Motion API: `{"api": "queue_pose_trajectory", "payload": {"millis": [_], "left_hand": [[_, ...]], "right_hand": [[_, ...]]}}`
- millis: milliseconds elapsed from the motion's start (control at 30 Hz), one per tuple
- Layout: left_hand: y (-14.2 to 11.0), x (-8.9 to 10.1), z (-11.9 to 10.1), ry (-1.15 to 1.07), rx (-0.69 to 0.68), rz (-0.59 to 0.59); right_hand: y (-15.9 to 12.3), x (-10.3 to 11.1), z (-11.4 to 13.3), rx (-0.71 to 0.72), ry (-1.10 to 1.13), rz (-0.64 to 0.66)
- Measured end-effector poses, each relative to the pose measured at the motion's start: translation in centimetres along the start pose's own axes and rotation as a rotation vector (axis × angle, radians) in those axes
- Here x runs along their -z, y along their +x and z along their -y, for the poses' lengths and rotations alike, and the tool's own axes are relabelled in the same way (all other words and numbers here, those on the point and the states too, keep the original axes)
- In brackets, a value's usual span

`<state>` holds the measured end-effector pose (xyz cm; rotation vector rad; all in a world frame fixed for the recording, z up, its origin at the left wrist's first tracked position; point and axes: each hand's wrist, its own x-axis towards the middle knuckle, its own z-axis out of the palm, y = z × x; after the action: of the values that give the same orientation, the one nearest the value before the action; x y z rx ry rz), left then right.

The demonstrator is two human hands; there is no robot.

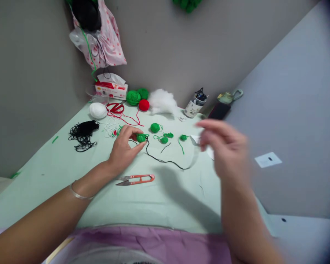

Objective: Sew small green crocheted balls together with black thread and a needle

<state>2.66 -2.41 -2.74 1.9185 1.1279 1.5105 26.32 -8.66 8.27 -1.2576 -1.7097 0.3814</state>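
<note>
Between the thumb and fingers of my left hand [126,145] is a small green crocheted ball [141,138]. Black yarn [165,161] trails from it across the table, then rises in a blur toward my right hand [225,146]. That hand is raised at the right, fingers pinched together and smeared by motion; the yarn appears to end in the pinch, and any needle there is too blurred to see. Orange-handled thread snips [139,179] lie below my left hand. Small green crocheted pieces [164,140] with yarn tails rest just right of the held ball.
A tangle of black yarn [84,134] and a white yarn ball [98,110] lie left. Behind are a tissue box [111,91], red-handled scissors [116,108], green yarn balls [133,98], a red one [144,105], white stuffing [162,101] and a pen cup [193,107]. Walls bound the table.
</note>
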Motion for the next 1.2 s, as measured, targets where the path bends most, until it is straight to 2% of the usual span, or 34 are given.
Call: {"api": "queue_pose_trajectory", "payload": {"millis": [67, 100, 200, 267, 367, 467, 500, 567, 633, 700, 767, 800, 900, 967, 1067, 1200], "left_hand": [[-0.4, -0.2, -0.6, 0.015, -0.045, 0.024], [-0.5, -0.3, -0.9, 0.024, -0.071, 0.032], [-0.7, -0.4, -1.2, 0.044, -0.141, 0.043], [-0.8, -0.5, -1.1, 0.056, -0.167, 0.046], [-0.7, -0.4, -0.8, 0.083, -0.177, 0.059], [-0.5, -0.2, -0.2, 0.072, -0.145, 0.071], [-0.4, -0.1, 0.0, 0.050, -0.116, 0.060], [-0.3, -0.1, 0.1, -0.022, -0.050, 0.023], [-0.3, -0.2, -0.2, -0.129, -0.014, -0.011], [-0.5, -0.5, -0.9, -0.250, 0.006, -0.006], [-0.9, -0.8, -1.6, -0.345, 0.049, 0.016], [-1.0, -0.9, -1.9, -0.373, 0.072, 0.027], [-1.4, -1.0, -2.6, -0.399, 0.092, 0.050], [-1.5, -1.1, -2.7, -0.386, 0.072, 0.077], [-1.6, -1.1, -2.7, -0.328, 0.022, 0.133], [-1.7, -1.2, -2.4, -0.300, 0.004, 0.169]], "right_hand": [[-0.1, -2.6, -0.6, 0.004, -0.053, 0.207], [-0.2, -4.0, -1.0, 0.015, -0.093, 0.249], [-0.5, -7.7, -2.2, 0.018, -0.159, 0.253], [-0.6, -8.9, -2.9, 0.041, -0.148, 0.238], [-0.6, -8.7, -2.7, 0.074, -0.080, 0.204], [-1.2, -7.1, -1.0, 0.089, 0.046, 0.224], [-1.5, -6.5, -0.1, 0.119, 0.095, 0.287], [-2.4, -5.4, 1.5, 0.241, 0.149, 0.497], [-3.1, -4.8, 2.6, 0.378, 0.115, 0.688], [-3.5, -4.7, 2.8, 0.419, 0.082, 0.780], [-3.3, -4.8, 2.0, 0.357, 0.086, 0.749], [-3.1, -4.8, 1.3, 0.308, 0.079, 0.675], [-2.5, -5.1, -0.8, 0.115, 0.033, 0.329], [-2.2, -5.4, -1.8, -0.043, 0.091, 0.213], [-2.1, -6.1, -2.4, -0.235, 0.295, 0.313], [-2.0, -6.8, -2.7, -0.410, 0.544, 0.419]]}}
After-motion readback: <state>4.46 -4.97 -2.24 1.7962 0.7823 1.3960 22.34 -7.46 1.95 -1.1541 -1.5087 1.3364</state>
